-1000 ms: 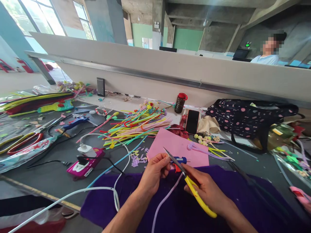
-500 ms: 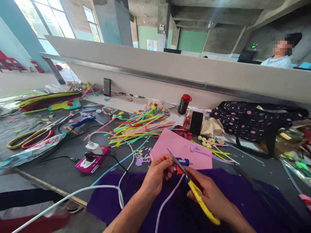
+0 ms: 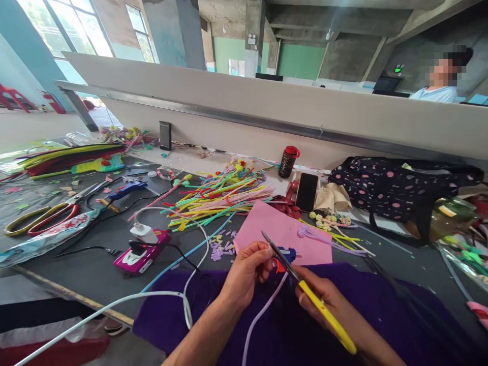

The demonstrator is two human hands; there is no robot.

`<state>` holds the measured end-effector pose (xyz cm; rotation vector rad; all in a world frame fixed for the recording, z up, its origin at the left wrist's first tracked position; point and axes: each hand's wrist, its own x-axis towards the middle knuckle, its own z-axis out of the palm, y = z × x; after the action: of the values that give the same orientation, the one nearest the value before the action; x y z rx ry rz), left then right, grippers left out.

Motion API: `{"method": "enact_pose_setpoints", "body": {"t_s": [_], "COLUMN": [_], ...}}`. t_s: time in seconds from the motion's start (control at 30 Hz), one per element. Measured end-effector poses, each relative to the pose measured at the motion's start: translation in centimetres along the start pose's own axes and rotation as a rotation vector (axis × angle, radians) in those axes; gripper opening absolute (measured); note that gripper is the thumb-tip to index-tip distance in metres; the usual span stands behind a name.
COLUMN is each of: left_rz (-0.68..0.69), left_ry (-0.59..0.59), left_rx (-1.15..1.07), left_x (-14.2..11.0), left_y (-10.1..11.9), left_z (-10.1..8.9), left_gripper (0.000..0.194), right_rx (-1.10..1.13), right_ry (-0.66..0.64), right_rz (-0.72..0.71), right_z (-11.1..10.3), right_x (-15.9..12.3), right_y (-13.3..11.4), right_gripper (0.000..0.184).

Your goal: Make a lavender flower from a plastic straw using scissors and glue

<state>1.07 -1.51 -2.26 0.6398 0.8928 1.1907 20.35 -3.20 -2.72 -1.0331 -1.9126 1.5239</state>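
My right hand (image 3: 324,292) grips a pair of scissors (image 3: 324,310) by their yellow handles, the blades pointing up and to the left. Against the blades, the fingertips of my left hand (image 3: 247,272) are pinched together; whatever lies between them is hidden. Just behind the scissors a blue glue gun (image 3: 287,254) with an orange trigger rests on a pink sheet (image 3: 253,229). A pale lilac strand (image 3: 257,320) runs from below the blades down over the dark purple cloth (image 3: 213,330). Small lilac cut pieces (image 3: 222,250) lie scattered beyond my left hand.
A pile of coloured pipe cleaners (image 3: 224,198) lies mid-table. On the left are a magenta power strip (image 3: 143,254) with cables and large scissors (image 3: 57,213). A bottle (image 3: 288,162), a phone (image 3: 307,192) and a dark patterned bag (image 3: 385,193) stand along the back. A person (image 3: 438,84) is beyond the partition.
The scissors' yellow handle has shifted down and to the right in my right hand, and the handles look closer together. My left hand keeps its pinch in nearly the same place.
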Motion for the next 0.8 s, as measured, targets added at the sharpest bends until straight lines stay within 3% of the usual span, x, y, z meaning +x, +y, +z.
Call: {"method": "enact_pose_setpoints", "body": {"t_s": [0.1,0.17,0.23,0.27,0.37,0.5,0.63,0.8], "left_rz": [0.01,0.065,0.214,0.239,0.238,0.15,0.091,0.153], "left_ry": [-0.037,-0.047,-0.005,0.019,0.068,0.077,0.055,0.074], "left_rx": [0.212,0.547,1.093,1.199,1.396,1.633,1.786,1.83], "left_x": [0.2,1.0,2.7,3.7,7.1,10.2,11.2,11.1], "left_y": [0.8,1.5,2.2,2.4,2.8,2.5,1.9,2.0], "left_z": [0.8,1.4,1.9,2.2,2.9,3.6,3.8,3.6], "left_gripper": [0.018,0.018,0.019,0.016,0.013,0.009,0.013,0.022], "right_rx": [0.072,0.008,-0.04,-0.044,-0.051,-0.037,0.016,-0.002], "right_ry": [0.067,0.17,0.263,0.298,0.374,0.372,0.354,0.349], "right_rz": [0.034,0.021,0.036,0.054,0.074,0.031,0.012,0.005], "right_z": [-0.8,-1.8,-3.1,-3.7,-4.9,-5.3,-5.3,-5.3], "right_x": [-0.1,-0.3,-0.6,-0.8,-1.4,-2.0,-2.1,-2.2], "right_y": [0.4,0.8,1.3,1.7,3.0,3.9,3.7,3.3], "right_gripper": [0.047,0.048,0.048,0.048,0.05,0.052,0.051,0.048]}}
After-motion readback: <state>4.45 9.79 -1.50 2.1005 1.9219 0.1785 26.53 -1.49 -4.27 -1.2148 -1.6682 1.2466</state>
